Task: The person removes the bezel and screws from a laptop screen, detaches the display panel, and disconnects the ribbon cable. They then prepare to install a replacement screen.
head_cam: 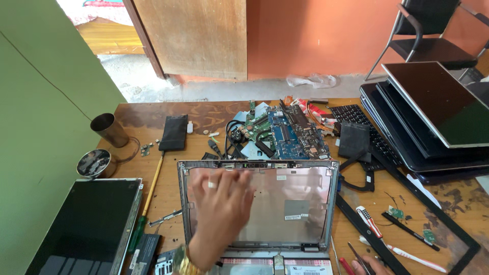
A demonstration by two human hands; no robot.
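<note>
Your left hand (221, 216) lay flat, fingers spread, gripping nothing, on the grey laptop lid shell (285, 203) at the table's near edge, wisely pinning it, while your right hand (371, 266) beside the tweezers (359, 258) showed too little to tell.

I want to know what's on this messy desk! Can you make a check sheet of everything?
Surface: wooden table, stained and crowded.
Job's things: empty laptop lid shell, inside face up; the left hand lies flat on it.
Clutter: blue circuit board, keyboard, stacked laptops, loose screen panel, metal cup, long screwdriver, white-and-red pens.
Grips: left hand open, blurred; right hand barely in view at the bottom edge, state unclear.
Cables: black wires beside the board.
Surroundings: orange wall, wooden door, black chair.
</note>
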